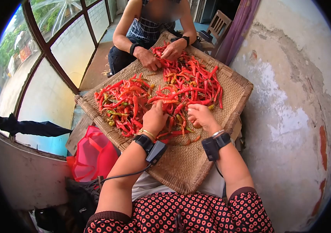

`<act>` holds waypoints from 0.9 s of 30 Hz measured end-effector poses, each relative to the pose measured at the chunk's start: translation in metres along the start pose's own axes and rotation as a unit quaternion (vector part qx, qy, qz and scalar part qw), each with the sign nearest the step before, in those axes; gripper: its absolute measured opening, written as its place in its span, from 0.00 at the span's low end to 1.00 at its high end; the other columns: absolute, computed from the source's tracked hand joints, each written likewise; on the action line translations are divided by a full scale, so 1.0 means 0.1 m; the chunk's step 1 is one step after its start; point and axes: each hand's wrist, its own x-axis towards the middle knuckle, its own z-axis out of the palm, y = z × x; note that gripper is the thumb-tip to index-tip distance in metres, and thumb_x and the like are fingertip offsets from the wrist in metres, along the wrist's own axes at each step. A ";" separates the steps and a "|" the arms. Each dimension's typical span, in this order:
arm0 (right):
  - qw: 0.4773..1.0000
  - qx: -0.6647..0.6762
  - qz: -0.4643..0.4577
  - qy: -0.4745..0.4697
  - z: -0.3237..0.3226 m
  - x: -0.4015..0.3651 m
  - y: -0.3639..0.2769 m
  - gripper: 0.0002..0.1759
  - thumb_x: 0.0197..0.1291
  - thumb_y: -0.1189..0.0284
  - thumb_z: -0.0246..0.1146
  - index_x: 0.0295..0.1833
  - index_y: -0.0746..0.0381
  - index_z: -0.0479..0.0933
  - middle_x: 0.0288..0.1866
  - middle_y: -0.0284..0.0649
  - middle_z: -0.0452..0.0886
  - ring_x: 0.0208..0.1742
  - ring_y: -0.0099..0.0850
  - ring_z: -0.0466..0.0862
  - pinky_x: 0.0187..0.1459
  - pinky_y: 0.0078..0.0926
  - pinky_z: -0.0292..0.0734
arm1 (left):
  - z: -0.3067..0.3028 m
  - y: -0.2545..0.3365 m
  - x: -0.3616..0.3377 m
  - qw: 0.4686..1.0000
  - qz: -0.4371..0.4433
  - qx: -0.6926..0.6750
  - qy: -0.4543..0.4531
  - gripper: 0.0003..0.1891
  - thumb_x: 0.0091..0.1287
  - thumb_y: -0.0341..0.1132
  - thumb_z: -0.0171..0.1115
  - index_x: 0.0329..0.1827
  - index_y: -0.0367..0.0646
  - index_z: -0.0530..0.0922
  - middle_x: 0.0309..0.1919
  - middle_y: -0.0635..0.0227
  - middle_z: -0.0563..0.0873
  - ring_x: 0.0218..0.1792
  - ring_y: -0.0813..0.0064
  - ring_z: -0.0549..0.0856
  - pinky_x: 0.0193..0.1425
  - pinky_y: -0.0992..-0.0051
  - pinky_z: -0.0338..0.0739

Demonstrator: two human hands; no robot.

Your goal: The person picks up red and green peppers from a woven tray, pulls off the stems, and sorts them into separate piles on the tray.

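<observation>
Red chili peppers [122, 101], with a few yellowish and green ones among them, lie in two joined heaps on a woven tray [184, 163]. My left hand [155, 118] is at the near side of the heaps, fingers closed around part of a red-orange pepper [165, 101]. To its right, my right hand [201, 116] has its fingers bent together by the peppers; what they hold, if anything, is too small to tell. Both wrists carry black devices.
Across the tray sits another person, whose two hands [150, 59] touch the far peppers. A red bag [94, 153] and a dark folded umbrella [37, 128] are at the left. A rough wall [285, 97] stands at the right, a wooden chair [219, 27] behind.
</observation>
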 end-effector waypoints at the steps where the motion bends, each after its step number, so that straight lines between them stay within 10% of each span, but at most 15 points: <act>1: 1.000 0.001 0.000 0.000 0.07 0.03 0.02 0.24 0.56 0.69 0.59 0.58 0.66 0.67 0.32 0.36 0.78 0.27 0.22 0.78 0.23 0.17 0.73 | 0.01 0.00 0.01 1.000 -0.002 0.006 -0.005 0.27 0.51 0.37 0.64 0.55 0.43 0.67 0.38 0.54 0.80 0.38 0.54 0.81 0.39 0.62 0.77; 5: 0.937 -0.274 -0.201 0.077 0.26 0.32 0.13 0.32 0.47 0.68 0.64 0.59 0.65 0.65 0.47 0.51 0.77 0.48 0.43 0.77 0.49 0.34 0.72 | 0.13 -0.12 0.05 0.999 0.026 0.028 -0.032 0.27 0.52 0.39 0.64 0.54 0.42 0.66 0.37 0.53 0.80 0.36 0.54 0.82 0.37 0.61 0.77; 9: 0.938 -0.287 -0.186 0.063 0.31 0.47 0.24 0.18 0.46 0.67 0.64 0.44 0.63 0.77 0.33 0.45 0.82 0.38 0.41 0.81 0.43 0.33 0.75 | 0.14 -0.14 0.06 0.997 0.031 -0.008 -0.070 0.30 0.51 0.38 0.65 0.57 0.40 0.65 0.33 0.51 0.81 0.36 0.52 0.81 0.38 0.60 0.76; 11: 0.971 -0.213 -0.102 0.029 0.31 0.40 0.18 0.10 0.49 0.72 0.63 0.37 0.65 0.78 0.27 0.34 0.79 0.26 0.22 0.79 0.29 0.21 0.75 | 0.13 -0.13 0.06 0.997 0.044 -0.007 -0.062 0.29 0.51 0.37 0.64 0.56 0.39 0.65 0.31 0.53 0.81 0.35 0.53 0.81 0.36 0.60 0.76; 17: 0.956 -0.189 -0.195 0.108 0.03 0.14 -0.10 0.05 0.48 0.73 0.62 0.30 0.63 0.79 0.22 0.38 0.80 0.20 0.24 0.80 0.23 0.23 0.74 | 0.07 -0.07 0.05 0.998 0.046 -0.014 -0.049 0.24 0.54 0.34 0.58 0.55 0.39 0.68 0.27 0.53 0.82 0.32 0.54 0.82 0.35 0.59 0.76; 27: 0.969 0.142 -0.180 0.093 -0.32 -0.07 -0.45 0.03 0.57 0.75 0.59 0.35 0.63 0.75 0.23 0.31 0.76 0.20 0.17 0.76 0.19 0.12 0.69 | 0.00 -0.07 0.06 0.998 0.033 -0.056 -0.018 0.15 0.54 0.31 0.52 0.46 0.43 0.76 0.29 0.52 0.82 0.33 0.53 0.81 0.37 0.58 0.76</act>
